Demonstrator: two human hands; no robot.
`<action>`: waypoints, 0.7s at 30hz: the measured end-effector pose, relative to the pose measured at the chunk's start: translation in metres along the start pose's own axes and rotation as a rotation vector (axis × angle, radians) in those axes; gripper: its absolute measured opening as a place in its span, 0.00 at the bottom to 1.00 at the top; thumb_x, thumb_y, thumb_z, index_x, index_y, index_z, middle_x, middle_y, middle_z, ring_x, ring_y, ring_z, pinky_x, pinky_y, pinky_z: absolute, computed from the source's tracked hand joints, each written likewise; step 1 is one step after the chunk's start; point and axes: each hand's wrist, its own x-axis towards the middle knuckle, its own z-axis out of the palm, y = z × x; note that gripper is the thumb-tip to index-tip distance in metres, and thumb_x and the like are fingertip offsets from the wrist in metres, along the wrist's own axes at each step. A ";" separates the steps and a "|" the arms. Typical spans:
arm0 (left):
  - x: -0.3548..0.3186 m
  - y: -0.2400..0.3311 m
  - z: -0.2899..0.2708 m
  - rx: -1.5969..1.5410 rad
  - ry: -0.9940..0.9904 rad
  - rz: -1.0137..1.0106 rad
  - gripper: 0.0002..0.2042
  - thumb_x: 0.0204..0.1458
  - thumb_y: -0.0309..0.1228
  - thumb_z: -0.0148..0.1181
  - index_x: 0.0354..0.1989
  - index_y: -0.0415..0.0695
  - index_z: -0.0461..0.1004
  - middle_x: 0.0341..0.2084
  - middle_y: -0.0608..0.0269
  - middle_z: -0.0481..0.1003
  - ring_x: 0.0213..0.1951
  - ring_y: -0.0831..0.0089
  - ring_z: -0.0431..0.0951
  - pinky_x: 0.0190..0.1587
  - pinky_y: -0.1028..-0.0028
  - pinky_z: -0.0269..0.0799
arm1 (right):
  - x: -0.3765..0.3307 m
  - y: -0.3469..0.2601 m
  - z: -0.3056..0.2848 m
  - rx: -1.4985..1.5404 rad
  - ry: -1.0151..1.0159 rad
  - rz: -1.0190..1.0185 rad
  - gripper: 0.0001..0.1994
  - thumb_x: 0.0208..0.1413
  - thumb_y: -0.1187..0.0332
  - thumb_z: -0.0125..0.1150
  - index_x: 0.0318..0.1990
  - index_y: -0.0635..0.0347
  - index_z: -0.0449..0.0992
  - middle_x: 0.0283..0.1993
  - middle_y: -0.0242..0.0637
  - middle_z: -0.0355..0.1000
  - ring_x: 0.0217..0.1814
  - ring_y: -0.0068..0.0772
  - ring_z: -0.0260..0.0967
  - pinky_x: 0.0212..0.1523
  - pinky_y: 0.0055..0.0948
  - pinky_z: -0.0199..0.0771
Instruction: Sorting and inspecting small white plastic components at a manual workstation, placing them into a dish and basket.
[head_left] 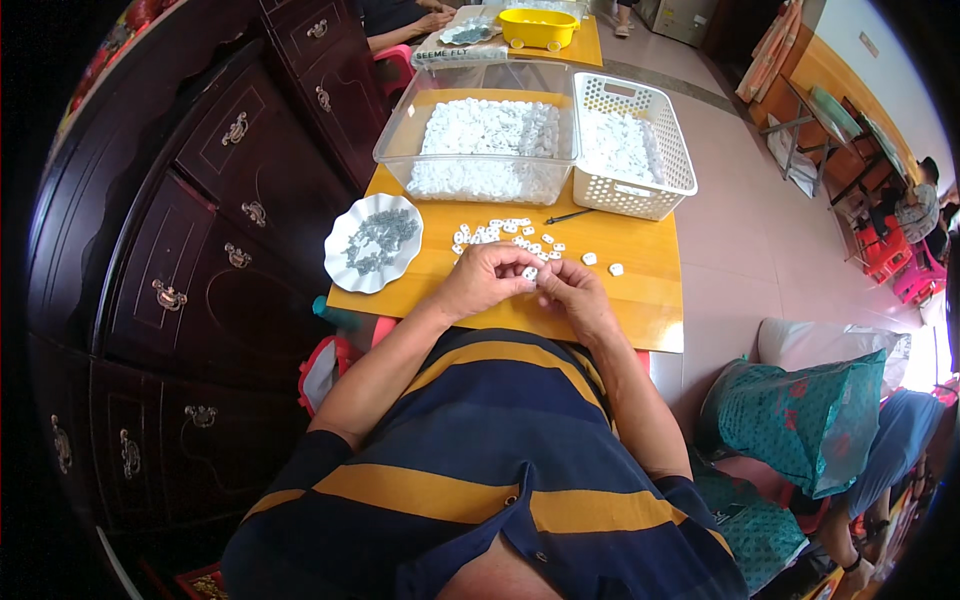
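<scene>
Close to my body, over the near part of the wooden table [645, 300], my left hand [482, 278] and my right hand [584, 298] meet. Between their fingertips is a small white plastic piece [530, 272] with dark holes. The left thumb and fingers pinch it from one side, and the right fingertips close on its other side. Whether the right hand also holds a smaller part is hidden. Just beyond my hands lie several loose white pieces [513, 227] of the same sort. To the left, a scalloped white plate [338, 238] carries many tiny grey parts [385, 232].
A clear plastic bin [400, 170] and a white perforated basket [650, 200], both holding many white pieces, stand at the table's far side. A thin black tool [568, 215] lies before them. Dark cabinets [200, 220] flank the left; green bags [790, 420] sit at right.
</scene>
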 end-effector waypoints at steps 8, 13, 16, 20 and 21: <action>0.000 -0.003 -0.004 0.014 -0.045 -0.003 0.13 0.52 0.21 0.66 0.46 0.43 0.83 0.36 0.71 0.80 0.34 0.85 0.73 0.37 0.81 0.69 | 0.002 0.004 -0.004 -0.058 -0.022 0.076 0.07 0.64 0.66 0.63 0.35 0.57 0.79 0.29 0.23 0.72 0.28 0.13 0.64 0.31 0.15 0.64; 0.001 -0.004 -0.005 0.026 -0.061 0.072 0.14 0.51 0.21 0.67 0.48 0.42 0.82 0.37 0.69 0.79 0.34 0.83 0.73 0.38 0.79 0.71 | -0.002 -0.002 0.003 -0.025 -0.022 0.082 0.07 0.63 0.65 0.64 0.35 0.56 0.79 0.29 0.23 0.72 0.28 0.13 0.63 0.30 0.15 0.63; -0.001 0.012 -0.002 0.110 0.015 0.009 0.18 0.49 0.23 0.70 0.50 0.42 0.80 0.36 0.67 0.79 0.34 0.81 0.73 0.36 0.76 0.72 | -0.008 -0.013 0.012 0.062 0.015 0.087 0.06 0.62 0.64 0.65 0.35 0.55 0.80 0.29 0.22 0.72 0.28 0.13 0.63 0.30 0.15 0.62; -0.001 0.029 0.004 0.296 0.090 0.139 0.24 0.43 0.26 0.74 0.53 0.44 0.77 0.36 0.62 0.77 0.32 0.73 0.78 0.35 0.73 0.74 | -0.009 -0.014 0.015 0.149 0.102 0.046 0.05 0.62 0.64 0.65 0.35 0.53 0.80 0.29 0.21 0.72 0.28 0.13 0.62 0.31 0.16 0.62; -0.001 0.030 0.007 0.379 0.128 0.217 0.23 0.42 0.27 0.74 0.51 0.44 0.78 0.36 0.59 0.77 0.33 0.68 0.79 0.36 0.70 0.75 | -0.009 -0.014 0.016 0.149 0.102 0.046 0.05 0.62 0.64 0.65 0.35 0.53 0.80 0.29 0.21 0.72 0.28 0.13 0.62 0.31 0.16 0.62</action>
